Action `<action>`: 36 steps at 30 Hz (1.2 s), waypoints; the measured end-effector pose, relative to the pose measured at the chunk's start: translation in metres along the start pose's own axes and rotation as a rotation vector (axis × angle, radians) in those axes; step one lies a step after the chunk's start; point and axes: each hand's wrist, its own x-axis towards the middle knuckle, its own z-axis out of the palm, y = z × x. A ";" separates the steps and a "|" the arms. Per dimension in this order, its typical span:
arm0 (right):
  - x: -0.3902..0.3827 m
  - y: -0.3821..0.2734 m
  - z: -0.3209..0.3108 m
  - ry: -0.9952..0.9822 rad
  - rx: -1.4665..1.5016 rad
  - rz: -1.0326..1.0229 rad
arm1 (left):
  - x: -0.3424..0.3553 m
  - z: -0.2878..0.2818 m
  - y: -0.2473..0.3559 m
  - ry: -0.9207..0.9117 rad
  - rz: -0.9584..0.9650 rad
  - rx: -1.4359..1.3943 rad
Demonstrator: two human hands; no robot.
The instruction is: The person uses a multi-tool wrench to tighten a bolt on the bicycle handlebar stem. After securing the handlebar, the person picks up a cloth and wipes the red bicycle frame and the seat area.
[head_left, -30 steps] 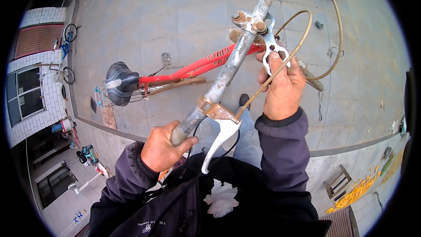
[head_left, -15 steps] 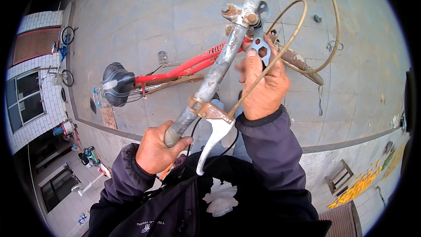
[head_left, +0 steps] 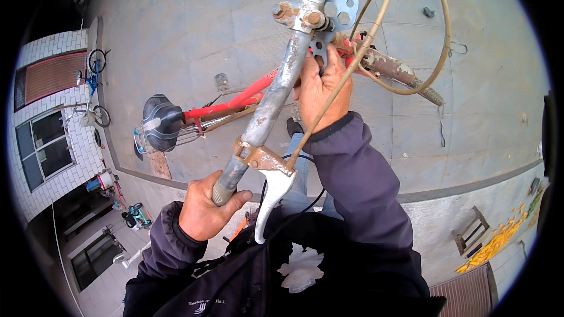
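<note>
My left hand (head_left: 205, 211) is wrapped round the grip end of a rusty silver handlebar (head_left: 273, 100), beside a white brake lever (head_left: 271, 194) on a rusted bracket (head_left: 264, 157). My right hand (head_left: 323, 97) grips a flat silver multi-hole spanner (head_left: 339, 7) just right of the bar, against the rusty bolted clamp (head_left: 299, 16). The spanner's contact with the bolts is hard to make out. A tan brake cable (head_left: 443, 53) loops over my right hand. Behind lie the red bicycle frame (head_left: 229, 107) and black saddle (head_left: 161, 123).
Concrete paving (head_left: 176, 35) surrounds the bicycle. Other bicycles (head_left: 97, 82) stand at the left by a tiled wall (head_left: 56, 47). At the lower right are a small wooden stool (head_left: 470, 232) and yellow corn (head_left: 493, 243). A worn brown tube (head_left: 399, 73) lies beyond the cable.
My right hand and the spanner have moved left and upward, closer in behind the handlebar. The handlebar and clamp also shifted left; my left hand stays on the grip, slightly lower.
</note>
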 end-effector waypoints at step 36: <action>0.007 -0.072 -0.073 -0.445 -0.295 0.048 | -0.001 0.005 0.005 0.033 -0.078 0.022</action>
